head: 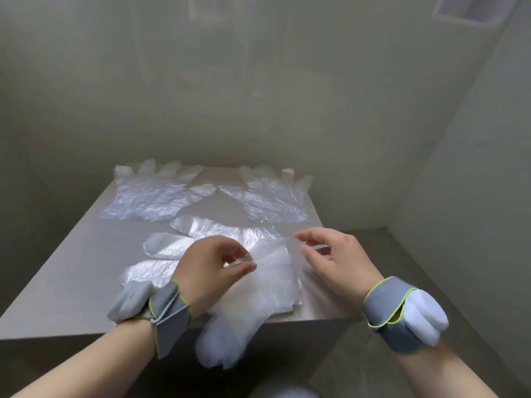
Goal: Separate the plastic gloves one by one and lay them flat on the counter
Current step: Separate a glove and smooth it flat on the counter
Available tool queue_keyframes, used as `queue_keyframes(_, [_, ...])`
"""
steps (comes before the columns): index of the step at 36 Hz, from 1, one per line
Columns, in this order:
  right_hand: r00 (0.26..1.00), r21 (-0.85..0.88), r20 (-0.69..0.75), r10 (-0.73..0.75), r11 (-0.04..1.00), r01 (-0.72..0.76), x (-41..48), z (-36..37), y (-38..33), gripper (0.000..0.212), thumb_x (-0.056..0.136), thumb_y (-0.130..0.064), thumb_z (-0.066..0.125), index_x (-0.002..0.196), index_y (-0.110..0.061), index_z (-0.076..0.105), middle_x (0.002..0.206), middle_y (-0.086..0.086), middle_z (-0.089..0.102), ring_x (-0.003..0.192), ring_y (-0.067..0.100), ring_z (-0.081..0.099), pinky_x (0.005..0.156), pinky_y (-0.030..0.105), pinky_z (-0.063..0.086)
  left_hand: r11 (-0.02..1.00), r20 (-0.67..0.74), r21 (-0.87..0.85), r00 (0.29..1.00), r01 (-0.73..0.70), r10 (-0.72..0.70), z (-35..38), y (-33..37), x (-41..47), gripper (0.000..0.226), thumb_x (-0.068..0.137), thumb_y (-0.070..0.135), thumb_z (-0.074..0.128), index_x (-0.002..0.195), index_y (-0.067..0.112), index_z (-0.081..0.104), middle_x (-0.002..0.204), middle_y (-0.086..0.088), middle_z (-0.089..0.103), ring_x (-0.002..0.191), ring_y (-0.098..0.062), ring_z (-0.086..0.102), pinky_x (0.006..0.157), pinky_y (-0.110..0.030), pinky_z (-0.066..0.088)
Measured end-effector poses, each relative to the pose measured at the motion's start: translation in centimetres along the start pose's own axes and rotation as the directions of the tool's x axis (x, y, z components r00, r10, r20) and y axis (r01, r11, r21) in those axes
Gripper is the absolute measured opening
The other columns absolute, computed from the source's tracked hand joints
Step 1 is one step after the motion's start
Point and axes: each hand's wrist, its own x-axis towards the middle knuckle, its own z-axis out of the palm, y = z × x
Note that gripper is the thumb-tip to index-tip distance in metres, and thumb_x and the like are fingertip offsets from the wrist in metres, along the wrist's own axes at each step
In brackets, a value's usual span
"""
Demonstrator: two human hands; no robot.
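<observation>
Far-left glove [149, 196] and far-right glove [273, 199] lie flat on the desk [71, 268] — done. Left grip [212, 262] pinches a third glove [258, 297] over the near pile [201, 234] — more remain, I judge; right grip [330, 259] hovers open.

I record a plain grey-green rear wall [258, 81] across the upper frame. A side wall [482, 196] stands at right. A pale vent grille [471, 10] sits upper right. A dim grey surface [359, 363] lies lower right.
</observation>
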Motion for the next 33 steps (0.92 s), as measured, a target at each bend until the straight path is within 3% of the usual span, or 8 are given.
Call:
queue_keyframes(5, [1.0, 0.014, -0.006, -0.016, 1.0, 0.016, -0.3, -0.1, -0.5, 0.03, 0.086, -0.014, 0.063, 0.114, -0.024, 0.065, 0.108, -0.012, 0.064, 0.099, 0.003, 0.057, 0.087, 0.019, 0.048, 0.984, 0.023, -0.167, 0.998, 0.068, -0.065, -1.6, 0.3, -0.9, 0.007, 0.074, 0.023, 0.08, 0.069, 0.024, 0.075, 0.069, 0.006, 0.072, 0.069, -0.013, 0.067, 0.07, -0.033, 0.054])
queue_keyframes(12, [0.998, 0.124, 0.026, -0.063, 0.991, 0.059, -0.2, 0.2, -2.3, 0.05, 0.08, -0.02, 0.072, 0.125, -0.033, 0.055, 0.12, -0.016, 0.058, 0.11, -0.004, 0.05, 0.088, 0.017, 0.048, 0.942, 0.103, -0.311, 0.989, 0.129, -0.101, -3.6, 0.9, -1.8, 0.005, 0.075, 0.014, 0.078, 0.073, 0.018, 0.076, 0.075, 0.0, 0.074, 0.072, -0.012, 0.068, 0.071, -0.023, 0.053])
queue_keyframes(16, [0.997, 0.235, 0.066, -0.028, 0.972, 0.012, -0.1, 0.2, -3.6, 0.044, 0.079, -0.024, 0.074, 0.117, -0.039, 0.059, 0.117, -0.022, 0.059, 0.11, -0.006, 0.051, 0.088, 0.017, 0.049, 0.906, 0.182, -0.393, 0.979, 0.158, -0.091, -4.9, 1.4, -2.3, 0.005, 0.076, 0.011, 0.075, 0.081, 0.01, 0.076, 0.08, -0.004, 0.075, 0.074, -0.009, 0.068, 0.07, -0.014, 0.052])
queue_keyframes(20, [0.99, 0.379, 0.14, 0.017, 0.923, -0.07, -0.1, 0.0, -4.9, 0.018, 0.078, -0.022, 0.076, 0.092, -0.032, 0.072, 0.098, -0.015, 0.068, 0.096, 0.002, 0.064, 0.085, 0.016, 0.05, 0.874, 0.231, -0.455, 0.97, 0.172, -0.07, -6.6, 1.3, -2.6, 0.025, 0.068, 0.023, 0.073, 0.086, 0.006, 0.075, 0.085, -0.007, 0.075, 0.08, -0.013, 0.069, 0.072, -0.015, 0.051])
queue_keyframes(23, [0.99, 0.465, 0.143, -0.008, 0.883, -0.06, -0.1, -0.1, -5.5, 0.002, 0.08, -0.015, 0.074, 0.081, -0.017, 0.073, 0.086, -0.001, 0.073, 0.08, 0.007, 0.066, 0.076, 0.017, 0.05, 0.873, 0.247, -0.456, 0.967, 0.173, -0.063, -7.4, 1.0, -2.7, 0.027, 0.067, 0.023, 0.071, 0.087, 0.005, 0.074, 0.085, -0.008, 0.075, 0.081, -0.015, 0.069, 0.073, -0.015, 0.051])
queue_keyframes(26, [0.985, 0.525, 0.168, -0.044, 0.849, -0.052, 0.0, -0.3, -6.5, 0.005, 0.081, -0.01, 0.071, 0.084, -0.005, 0.072, 0.083, 0.007, 0.074, 0.077, 0.008, 0.066, 0.075, 0.018, 0.05, 0.868, 0.273, -0.463, 0.96, 0.181, -0.054, -8.3, 0.7, -3.1, 0.026, 0.074, 0.03, 0.077, 0.088, 0.008, 0.075, 0.087, -0.009, 0.074, 0.081, -0.016, 0.068, 0.075, -0.017, 0.052])
queue_keyframes(29, [0.983, 0.545, 0.17, -0.072, 0.838, -0.033, 0.1, -0.4, -7.8, 0.004, 0.084, -0.007, 0.068, 0.083, -0.004, 0.07, 0.082, 0.008, 0.074, 0.075, 0.01, 0.064, 0.065, 0.02, 0.05, 0.823, 0.259, -0.53, 0.963, 0.205, -0.073, -9.3, 0.5, -3.5, 0.041, 0.073, 0.049, 0.072, 0.09, 0.012, 0.076, 0.091, -0.01, 0.074, 0.083, -0.016, 0.069, 0.076, -0.019, 0.054])
queue_keyframes(33, [0.984, 0.528, 0.157, -0.085, 0.849, -0.011, 0.6, -0.6, -9.9, 0.006, 0.086, -0.007, 0.064, 0.081, -0.004, 0.066, 0.079, 0.008, 0.073, 0.059, 0.011, 0.058, 0.046, 0.017, 0.037, 0.763, 0.198, -0.609, 0.973, 0.219, -0.121, -10.7, 0.1, -3.7, 0.072, 0.05, 0.073, 0.072, 0.092, 0.015, 0.075, 0.097, -0.01, 0.073, 0.089, -0.021, 0.07, 0.077, -0.024, 0.057])
